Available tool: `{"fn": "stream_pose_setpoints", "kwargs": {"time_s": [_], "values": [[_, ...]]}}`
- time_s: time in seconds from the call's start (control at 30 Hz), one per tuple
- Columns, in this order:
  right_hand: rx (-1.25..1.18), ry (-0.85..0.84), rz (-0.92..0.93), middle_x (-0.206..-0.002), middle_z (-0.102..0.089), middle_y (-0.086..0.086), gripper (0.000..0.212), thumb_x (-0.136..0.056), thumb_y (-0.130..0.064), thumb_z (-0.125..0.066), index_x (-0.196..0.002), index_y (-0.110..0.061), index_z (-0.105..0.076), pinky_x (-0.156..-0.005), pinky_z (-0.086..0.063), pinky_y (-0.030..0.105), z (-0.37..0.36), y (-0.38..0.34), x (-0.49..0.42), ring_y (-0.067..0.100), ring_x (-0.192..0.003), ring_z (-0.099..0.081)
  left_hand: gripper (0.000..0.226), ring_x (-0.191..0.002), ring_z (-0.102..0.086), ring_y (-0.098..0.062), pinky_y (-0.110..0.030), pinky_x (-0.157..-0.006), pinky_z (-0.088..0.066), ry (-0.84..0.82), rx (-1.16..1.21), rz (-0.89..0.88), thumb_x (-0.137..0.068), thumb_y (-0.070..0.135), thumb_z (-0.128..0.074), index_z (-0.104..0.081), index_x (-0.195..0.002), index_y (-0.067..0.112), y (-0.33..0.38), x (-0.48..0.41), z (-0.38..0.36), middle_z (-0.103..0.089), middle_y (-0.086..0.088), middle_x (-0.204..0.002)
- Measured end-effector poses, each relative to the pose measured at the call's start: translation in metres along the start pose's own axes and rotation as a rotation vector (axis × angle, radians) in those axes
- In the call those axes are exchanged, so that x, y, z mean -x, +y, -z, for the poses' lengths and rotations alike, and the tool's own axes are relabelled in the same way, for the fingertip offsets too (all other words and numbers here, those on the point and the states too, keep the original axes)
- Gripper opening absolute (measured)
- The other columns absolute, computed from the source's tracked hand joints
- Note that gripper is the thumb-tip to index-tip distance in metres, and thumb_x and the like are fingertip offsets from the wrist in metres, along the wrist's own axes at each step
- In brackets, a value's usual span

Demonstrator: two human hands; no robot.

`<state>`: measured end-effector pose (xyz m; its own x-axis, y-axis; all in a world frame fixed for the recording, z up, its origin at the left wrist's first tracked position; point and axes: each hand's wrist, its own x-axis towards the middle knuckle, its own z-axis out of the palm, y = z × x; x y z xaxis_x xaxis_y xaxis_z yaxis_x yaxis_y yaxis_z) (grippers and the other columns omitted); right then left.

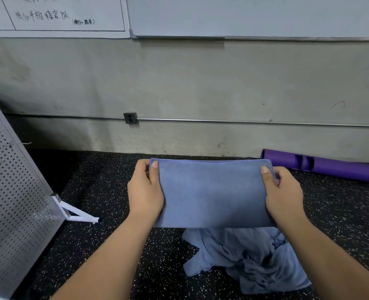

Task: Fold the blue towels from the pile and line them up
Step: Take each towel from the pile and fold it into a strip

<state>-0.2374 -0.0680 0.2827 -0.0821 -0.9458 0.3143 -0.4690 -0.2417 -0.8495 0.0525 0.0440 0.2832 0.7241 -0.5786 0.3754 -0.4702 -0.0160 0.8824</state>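
The blue towel (211, 191) is stretched flat between the two grips, its long axis running straight from one to the other. The left grip (145, 191) pinches one short end with the thumb on top near the far corner, and the right grip (284, 195) clamps the other end the same way, so neither is nearer. It looks to be doubled over: a smooth rectangle, hemmed along the far edge, held above the floor (105, 180). The pile (248, 256) of crumpled blue towels lies below the grips, nearer the body, toward the right grip's side. The next fold would likely bring one grip across to the other
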Motion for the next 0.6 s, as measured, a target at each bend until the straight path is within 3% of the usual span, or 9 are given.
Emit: {"fn": "stream_pose_setpoints", "kwargs": {"time_s": [0.07, 0.13, 0.2, 0.27, 0.33, 0.43, 0.6], "values": [[-0.091, -0.034, -0.084, -0.097, -0.074, -0.005, 0.027, -0.101, -0.051, -0.062, -0.104, -0.025, -0.07, -0.085, -0.054, 0.041, -0.001, 0.006, -0.004, 0.019, -0.091, -0.069, 0.015, -0.075, -0.063, -0.013, -0.033, -0.065, -0.046, -0.041, 0.052, 0.102, -0.107, 0.045, -0.056, -0.062, -0.105, 0.031, -0.004, -0.002, -0.001, -0.068, 0.005, -0.082], [-0.167, -0.069, -0.152, -0.107, -0.073, -0.005, 0.026, -0.099, -0.049, -0.067, -0.115, -0.029, -0.071, -0.089, -0.053, 0.038, -0.001, 0.006, -0.004, 0.016, -0.098, -0.069, 0.015, -0.085, -0.066, -0.018, -0.034, -0.07, -0.048, -0.113, 0.136, 0.244, -0.103, 0.046, -0.064, -0.064, -0.11, 0.032, -0.009, -0.004, -0.003, -0.07, -0.001, -0.093], [-0.221, -0.127, -0.182, -0.108, -0.071, -0.004, 0.025, -0.101, -0.043, -0.068, -0.125, -0.034, -0.067, -0.086, -0.052, 0.036, 0.002, 0.006, -0.004, 0.013, -0.096, -0.067, 0.024, -0.091, -0.067, -0.021, -0.036, -0.075, -0.052, -0.211, 0.215, 0.371, -0.1, 0.043, -0.071, -0.064, -0.12, 0.033, -0.013, -0.006, -0.002, -0.071, -0.008, -0.103], [-0.266, -0.19, -0.196, -0.103, -0.075, 0.003, 0.027, -0.103, -0.04, -0.067, -0.129, -0.046, -0.064, -0.09, -0.057, 0.042, 0.005, 0.011, -0.008, 0.019, -0.095, -0.071, 0.034, -0.088, -0.066, -0.02, -0.037, -0.077, -0.053, -0.314, 0.251, 0.416, -0.099, 0.035, -0.075, -0.061, -0.13, 0.035, -0.016, -0.009, 0.001, -0.071, -0.012, -0.104], [-0.286, -0.26, -0.197, -0.102, -0.076, 0.014, 0.028, -0.106, -0.034, -0.063, -0.125, -0.053, -0.067, -0.089, -0.058, 0.046, 0.009, 0.015, -0.013, 0.023, -0.092, -0.071, 0.038, -0.086, -0.065, -0.018, -0.035, -0.076, -0.052, -0.397, 0.271, 0.4, -0.099, 0.024, -0.075, -0.063, -0.131, 0.041, -0.017, -0.012, 0.005, -0.071, -0.013, -0.101], [-0.309, -0.322, -0.161, -0.106, -0.078, 0.005, 0.029, -0.109, -0.023, -0.056, -0.116, -0.042, -0.077, -0.079, -0.054, 0.038, 0.017, 0.015, -0.014, 0.02, -0.091, -0.068, 0.043, -0.09, -0.066, -0.02, -0.038, -0.08, -0.052, -0.423, 0.275, 0.319, -0.098, 0.009, -0.073, -0.071, -0.117, 0.048, -0.019, -0.015, 0.009, -0.075, -0.016, -0.105], [-0.324, -0.356, -0.156, -0.111, -0.08, -0.003, 0.028, -0.109, -0.018, -0.057, -0.111, -0.032, -0.081, -0.095, -0.056, 0.046, 0.02, 0.02, -0.016, 0.021, -0.105, -0.071, 0.032, -0.082, -0.059, -0.012, -0.031, -0.074, -0.048, -0.358, 0.206, 0.204, -0.099, 0.006, -0.07, -0.081, -0.1, 0.036, -0.022, -0.015, 0.007, -0.078, -0.003, -0.098]]}}
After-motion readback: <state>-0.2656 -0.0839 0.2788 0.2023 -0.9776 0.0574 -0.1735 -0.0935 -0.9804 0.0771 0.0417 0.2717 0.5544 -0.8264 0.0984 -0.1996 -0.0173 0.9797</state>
